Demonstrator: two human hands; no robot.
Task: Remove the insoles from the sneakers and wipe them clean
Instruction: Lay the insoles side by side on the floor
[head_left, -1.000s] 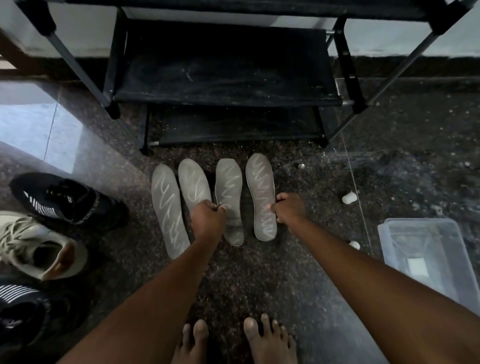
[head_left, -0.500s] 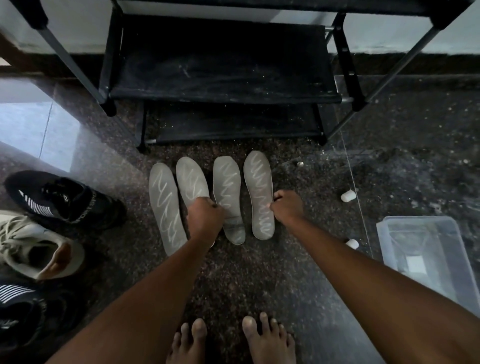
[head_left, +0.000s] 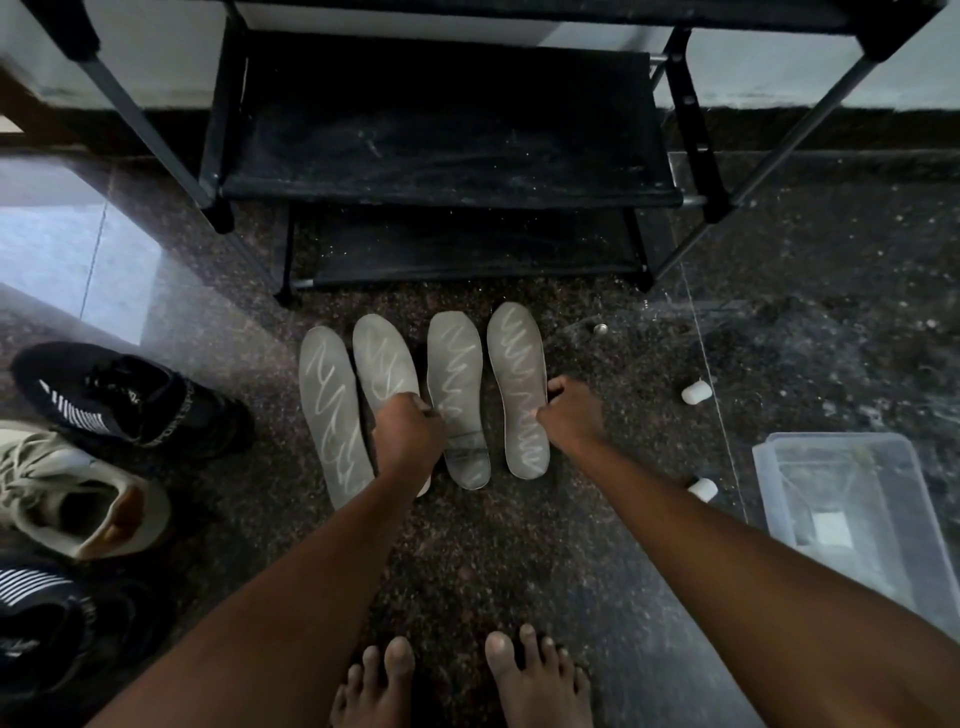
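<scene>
At the far left the black sneaker (head_left: 130, 400) and the beige sneaker (head_left: 78, 493) lay on the floor (head_left: 519, 545), apart from the work. Just in front of the shoe rack (head_left: 447, 130) four insoles lay flat in a row, toes toward the rack. The first insole (head_left: 332, 415) lay free, and beside it the second insole (head_left: 382, 364) had its heel half hidden under the left hand (head_left: 408, 431). That hand was curled into a loose fist, knuckles up, with its fingertips down by the gap beside the third insole (head_left: 454, 374). Whether it actually pinched either insole could not be told. Further right, the right hand (head_left: 571, 415) was curled at the outer edge of the fourth insole (head_left: 519, 374), thumb on the top face and fingers tucked at the rim, so it appeared to grip that edge. The step looked like straightening or lifting the insoles, with wiping not visibly begun and no cloth in sight. To do it well, each hand would best take only one insole, near mid-length. It should lift cleanly rather than drag, since the first and second lay very close and a sideways pull could shift the neighbour. The clear plastic box (head_left: 852, 514) stood well off to the right.
</scene>
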